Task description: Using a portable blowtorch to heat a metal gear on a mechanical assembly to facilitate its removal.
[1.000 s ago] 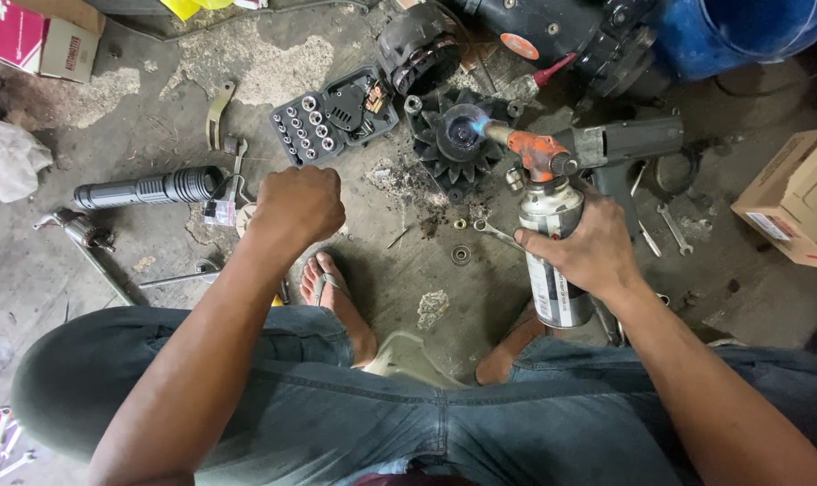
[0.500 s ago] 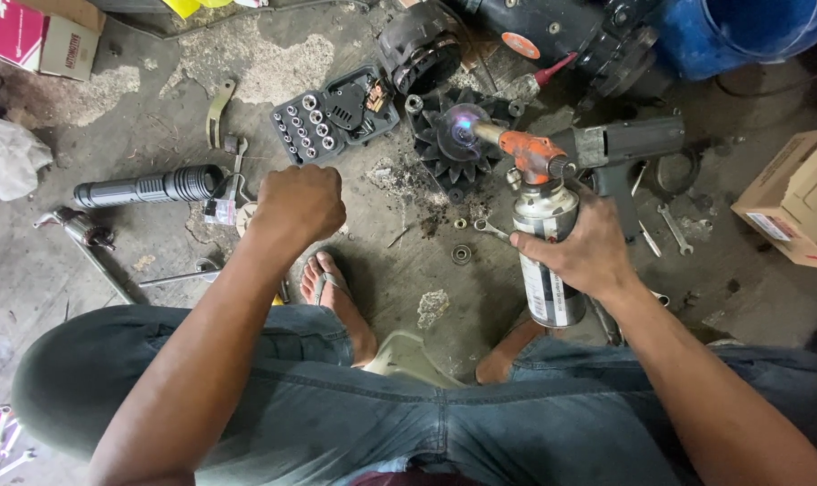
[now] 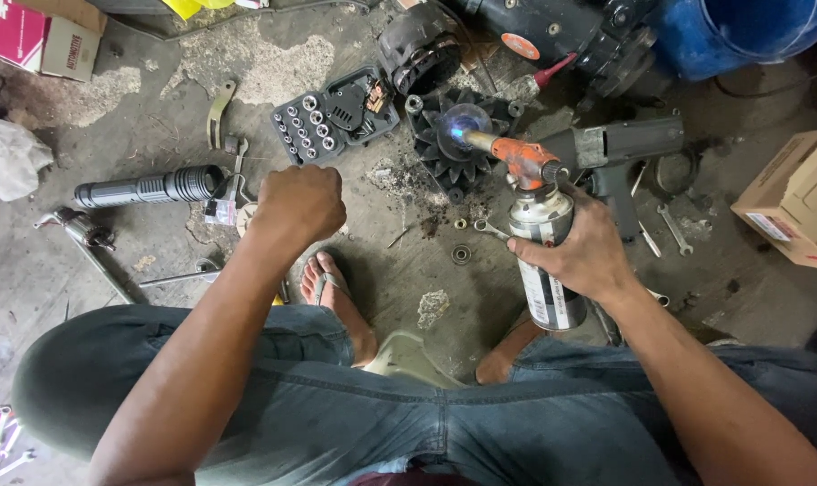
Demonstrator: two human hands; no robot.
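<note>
Right hand grip: the right hand (image 3: 581,255) is wrapped around the gas canister (image 3: 545,261), fingers pressed on its side, thumb towards the top
Torch: the orange torch head (image 3: 523,160) sits on top of the canister and points to the left, away from the person; a small blue flame (image 3: 462,123) burns at the nozzle
Heated part: the flame touches the middle of the black finned round part (image 3: 453,144), which lies on the concrete floor (image 3: 147,108) just beyond the feet
Left hand: the left hand (image 3: 298,205) is closed to a fist above the floor; I cannot tell if it pinches something inside
Step in hand: by my judgement it is the heating of the centre of the finned part, and it is in progress, because the flame is on the hub
Next move: it asks to keep the canister steady and the flame only on the hub, and to keep the bare foot in a sandal (image 3: 332,292) well away from the hot metal
Near the work: a small ring (image 3: 461,255) and a wrench (image 3: 491,229) lie between the finned part and the canister
Further out: a socket set in its black case (image 3: 334,115) lies to the left of the finned part, a black cylinder (image 3: 152,188) further left, a grey power tool (image 3: 620,148) just behind the right hand, a cardboard box (image 3: 791,202) at the right edge
</note>
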